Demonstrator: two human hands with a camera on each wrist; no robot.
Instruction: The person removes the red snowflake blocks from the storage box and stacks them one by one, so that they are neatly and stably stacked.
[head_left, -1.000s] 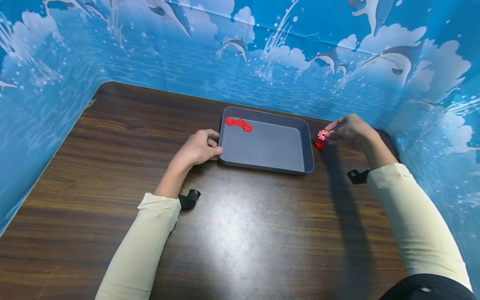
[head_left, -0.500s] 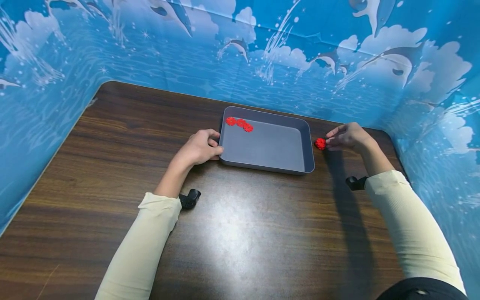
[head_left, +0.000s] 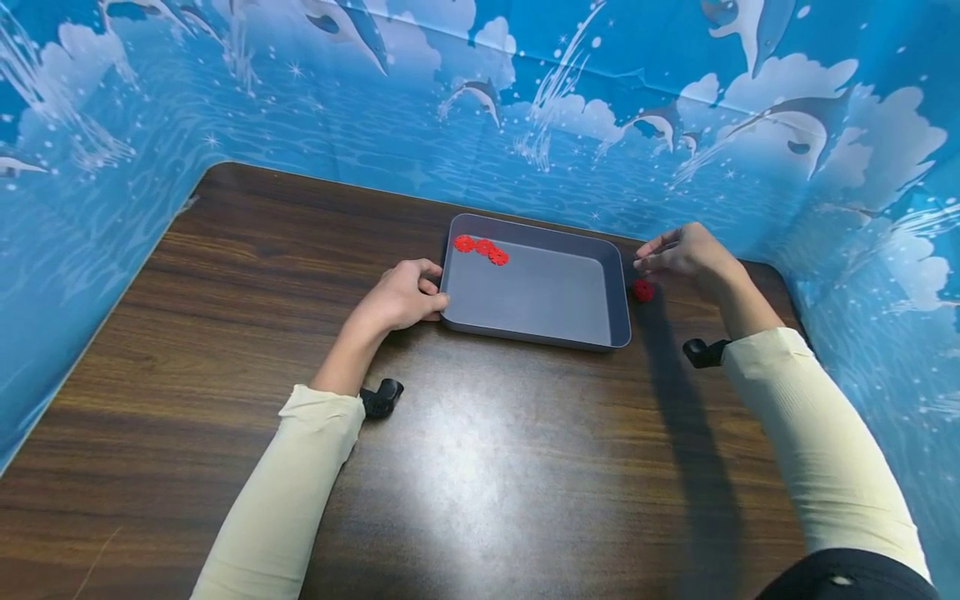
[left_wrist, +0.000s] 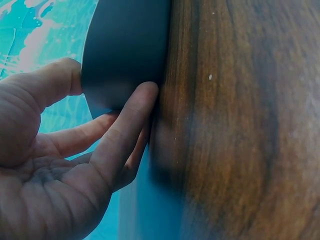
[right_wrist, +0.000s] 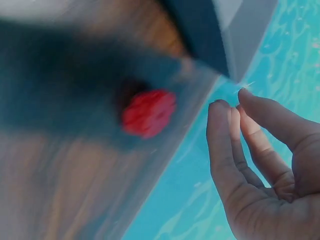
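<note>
A grey rectangular tray stands near the table's far edge. Several flat, notched red discs lie overlapping in a row at its back left corner. My left hand holds the tray by its left side; in the left wrist view the thumb is at the rim and the fingers lie against the outer wall. On the table just right of the tray sits a small red pile of notched discs. My right hand hovers above it, fingers bent toward the thumb, with nothing visible between them in the right wrist view.
The dark wood-grain table stretches left of the tray and in front of it. A blue curtain printed with dolphins hangs directly behind the table and along its sides.
My right hand lowered a red disc onto the small pile, let go of it and rose slightly leftward, toward the tray. The left hand and the tray have stayed in place.
</note>
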